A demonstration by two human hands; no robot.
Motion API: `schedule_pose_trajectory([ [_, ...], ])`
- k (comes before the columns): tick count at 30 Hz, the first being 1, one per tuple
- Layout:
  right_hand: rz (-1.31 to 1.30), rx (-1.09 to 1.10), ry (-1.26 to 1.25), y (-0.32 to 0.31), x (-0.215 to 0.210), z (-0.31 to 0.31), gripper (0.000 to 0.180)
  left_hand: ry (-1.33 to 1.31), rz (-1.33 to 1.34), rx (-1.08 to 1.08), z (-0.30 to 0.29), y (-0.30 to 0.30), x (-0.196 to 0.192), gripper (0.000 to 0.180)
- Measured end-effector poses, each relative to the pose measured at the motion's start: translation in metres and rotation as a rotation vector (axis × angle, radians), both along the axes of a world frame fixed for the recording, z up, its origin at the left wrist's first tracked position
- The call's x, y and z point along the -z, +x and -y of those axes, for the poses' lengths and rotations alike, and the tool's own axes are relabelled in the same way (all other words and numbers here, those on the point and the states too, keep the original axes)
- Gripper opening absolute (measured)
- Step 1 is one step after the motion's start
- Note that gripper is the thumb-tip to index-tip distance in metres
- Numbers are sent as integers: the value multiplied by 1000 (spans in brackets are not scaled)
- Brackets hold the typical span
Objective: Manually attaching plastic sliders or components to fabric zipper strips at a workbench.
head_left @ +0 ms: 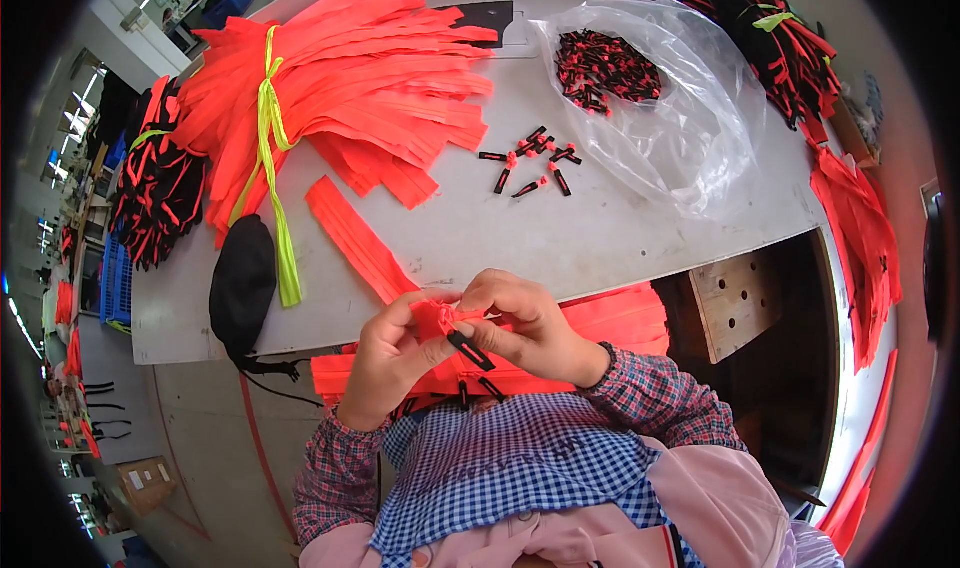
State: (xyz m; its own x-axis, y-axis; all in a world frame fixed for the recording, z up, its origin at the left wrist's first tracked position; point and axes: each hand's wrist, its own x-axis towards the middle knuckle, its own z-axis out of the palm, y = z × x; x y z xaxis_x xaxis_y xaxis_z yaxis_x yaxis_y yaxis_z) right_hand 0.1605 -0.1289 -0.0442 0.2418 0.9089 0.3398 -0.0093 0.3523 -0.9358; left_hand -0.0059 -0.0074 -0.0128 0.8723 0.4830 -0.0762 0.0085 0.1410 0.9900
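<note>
A coral-red zipper tape runs from the table to its near edge, where both hands meet over my lap. My left hand is closed, pinching the folded end of that tape between thumb and fingers. My right hand is closed against the same end, its thumb and forefinger at a zipper slider with a black pull tab that hangs free below. The fingers partly hide the slider itself. Under the hands, more coral zipper tape lies across my lap, with several black pull tabs hanging from it.
A big coral zipper bundle, tied with a yellow-green strip, fills the table's far left. Beside it sits a black cloth pouch. Loose sliders lie near a clear plastic bag of more. A holed wooden board is at right.
</note>
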Motion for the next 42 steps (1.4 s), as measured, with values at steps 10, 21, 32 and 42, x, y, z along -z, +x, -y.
schedule_pose_trajectory([
  [10,235,50,108,2,-4,4,21,700,-77,-31,6,-4,-9,21],
  [21,436,191,184,-4,0,9,25,593,-16,6,3,-4,-3,23],
  [32,271,78,98,-3,-1,12,21,565,1,52,0,-3,4,21],
  [42,291,42,95,3,-4,10,18,548,-26,38,3,-1,0,18],
])
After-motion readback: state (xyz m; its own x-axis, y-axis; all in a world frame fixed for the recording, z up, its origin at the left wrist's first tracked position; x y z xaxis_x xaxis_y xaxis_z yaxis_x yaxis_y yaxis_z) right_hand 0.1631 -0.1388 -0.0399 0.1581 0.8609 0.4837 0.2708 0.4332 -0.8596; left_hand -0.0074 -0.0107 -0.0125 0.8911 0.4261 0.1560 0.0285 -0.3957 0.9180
